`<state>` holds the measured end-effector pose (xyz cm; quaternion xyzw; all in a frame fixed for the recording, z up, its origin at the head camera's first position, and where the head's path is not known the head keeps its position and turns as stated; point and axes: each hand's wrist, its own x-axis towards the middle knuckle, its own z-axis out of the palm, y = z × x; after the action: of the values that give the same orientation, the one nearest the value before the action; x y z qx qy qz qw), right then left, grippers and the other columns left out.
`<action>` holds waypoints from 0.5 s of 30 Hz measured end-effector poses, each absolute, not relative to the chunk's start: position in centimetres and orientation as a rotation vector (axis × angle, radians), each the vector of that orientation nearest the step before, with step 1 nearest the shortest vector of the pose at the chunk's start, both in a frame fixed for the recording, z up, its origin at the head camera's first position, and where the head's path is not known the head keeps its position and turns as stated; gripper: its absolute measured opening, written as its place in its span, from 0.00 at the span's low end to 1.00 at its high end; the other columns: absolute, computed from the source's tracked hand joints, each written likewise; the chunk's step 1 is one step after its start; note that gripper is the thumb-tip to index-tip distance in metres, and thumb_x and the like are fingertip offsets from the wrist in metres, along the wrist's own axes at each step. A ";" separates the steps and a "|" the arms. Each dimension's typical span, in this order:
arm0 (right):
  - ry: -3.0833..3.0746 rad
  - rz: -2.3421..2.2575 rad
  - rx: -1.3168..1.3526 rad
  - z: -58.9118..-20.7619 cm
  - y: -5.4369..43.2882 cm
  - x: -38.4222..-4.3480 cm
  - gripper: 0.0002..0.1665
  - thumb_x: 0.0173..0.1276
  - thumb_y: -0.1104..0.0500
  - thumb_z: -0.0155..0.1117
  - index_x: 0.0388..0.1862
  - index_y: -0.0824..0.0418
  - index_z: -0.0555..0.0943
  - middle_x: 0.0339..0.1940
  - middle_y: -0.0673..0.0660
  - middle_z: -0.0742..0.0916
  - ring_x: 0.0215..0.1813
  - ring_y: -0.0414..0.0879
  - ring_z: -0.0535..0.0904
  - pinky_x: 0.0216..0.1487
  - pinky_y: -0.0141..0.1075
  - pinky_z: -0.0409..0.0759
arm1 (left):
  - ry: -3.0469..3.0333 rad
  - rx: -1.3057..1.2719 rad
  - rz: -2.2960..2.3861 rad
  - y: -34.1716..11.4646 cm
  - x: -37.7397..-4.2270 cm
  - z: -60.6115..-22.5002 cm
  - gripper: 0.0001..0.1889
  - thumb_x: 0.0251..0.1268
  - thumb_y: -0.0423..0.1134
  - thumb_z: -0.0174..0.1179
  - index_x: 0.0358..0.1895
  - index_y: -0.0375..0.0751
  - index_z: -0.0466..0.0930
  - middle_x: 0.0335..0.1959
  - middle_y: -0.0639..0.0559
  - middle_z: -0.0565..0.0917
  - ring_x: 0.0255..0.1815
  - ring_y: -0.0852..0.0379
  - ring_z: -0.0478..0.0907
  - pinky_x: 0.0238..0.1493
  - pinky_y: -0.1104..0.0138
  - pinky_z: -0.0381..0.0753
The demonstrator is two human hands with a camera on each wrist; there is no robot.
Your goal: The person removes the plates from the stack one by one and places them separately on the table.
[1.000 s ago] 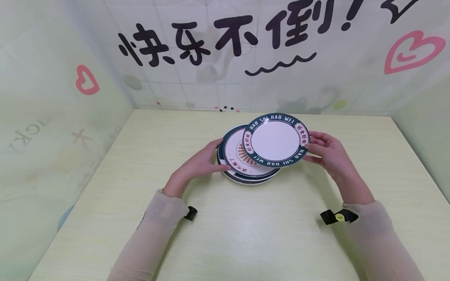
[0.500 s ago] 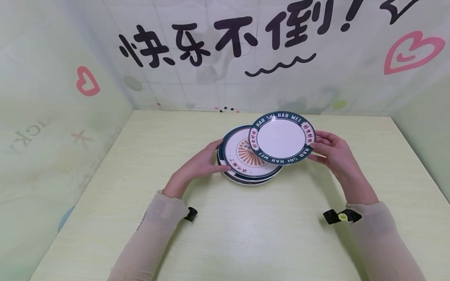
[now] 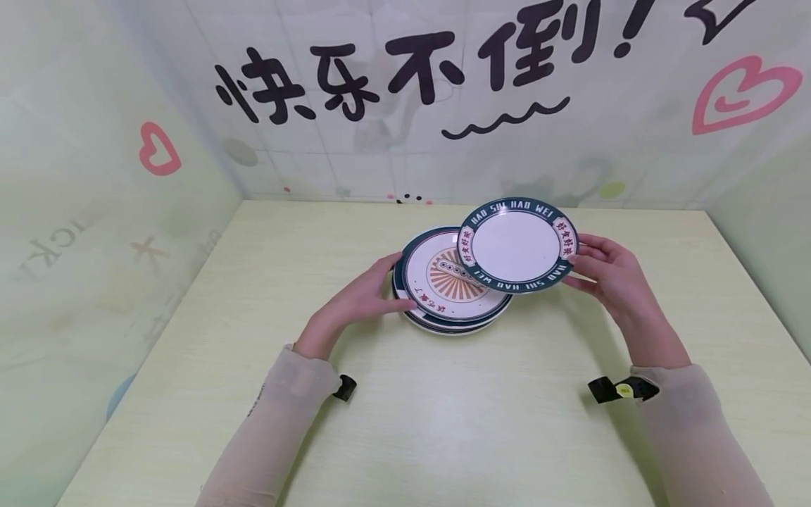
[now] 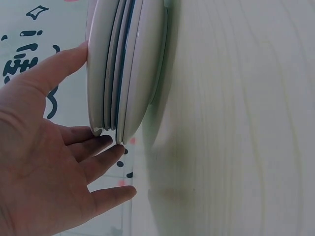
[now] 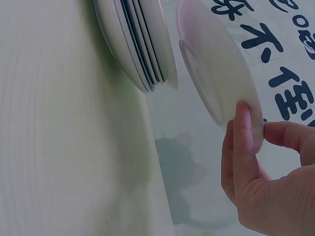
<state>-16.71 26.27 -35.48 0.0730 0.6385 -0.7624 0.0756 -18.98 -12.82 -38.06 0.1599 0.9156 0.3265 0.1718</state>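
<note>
In the head view my right hand (image 3: 608,271) pinches a white plate (image 3: 516,246) with a dark green lettered rim at its right edge. The right wrist view shows that plate tilted and apart from the stack, thumb on its face and fingers beneath. Below it and to the left, a stack of several plates (image 3: 437,282) rests on the table, the top one printed with an orange sunburst and red characters. My left hand (image 3: 361,292) rests against the stack's left side. In the left wrist view its thumb touches the top rim, and its extended fingers (image 4: 106,164) lie at the plate edges.
The pale wood-grain table (image 3: 456,422) ends behind the plates at a white back wall (image 3: 342,162) printed with large black characters. Printed side walls (image 3: 76,232) bound the table left and right. A black wrist strap (image 3: 624,389) sits at the right sleeve.
My right hand has moved the held plate to the right and slightly up, away from the stack, exposing more of the sunburst. My left hand and the stack stay nearly still.
</note>
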 end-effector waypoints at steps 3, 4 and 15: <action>1.914 -2.287 0.228 -35.5 26.4 -16.7 0.21 0.69 0.64 0.65 0.57 0.52 0.70 0.42 0.45 0.84 0.40 0.36 0.85 0.40 0.30 0.89 | 2.600 0.456 0.923 -12.8 -19.0 -38.1 0.54 0.61 0.53 0.69 0.81 0.41 0.43 0.82 0.43 0.50 0.83 0.44 0.48 0.83 0.51 0.52; 1.913 -2.287 0.233 -35.5 26.5 -16.7 0.21 0.69 0.64 0.65 0.57 0.52 0.70 0.42 0.45 0.84 0.40 0.36 0.85 0.40 0.30 0.89 | 2.599 0.458 0.923 -12.8 -18.9 -38.1 0.54 0.61 0.53 0.69 0.81 0.41 0.43 0.82 0.43 0.50 0.83 0.44 0.48 0.83 0.51 0.52; 1.907 -2.305 0.271 -35.3 26.8 -16.7 0.22 0.68 0.63 0.67 0.57 0.51 0.70 0.43 0.46 0.83 0.40 0.36 0.84 0.39 0.30 0.89 | 2.595 0.444 0.931 -12.8 -19.0 -38.1 0.54 0.61 0.53 0.69 0.81 0.42 0.43 0.82 0.44 0.51 0.83 0.46 0.48 0.83 0.51 0.52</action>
<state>-16.74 26.77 -35.28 0.0898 0.6335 -0.7654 0.0688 -19.02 -12.76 -38.15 0.1564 0.9151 0.3285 0.1739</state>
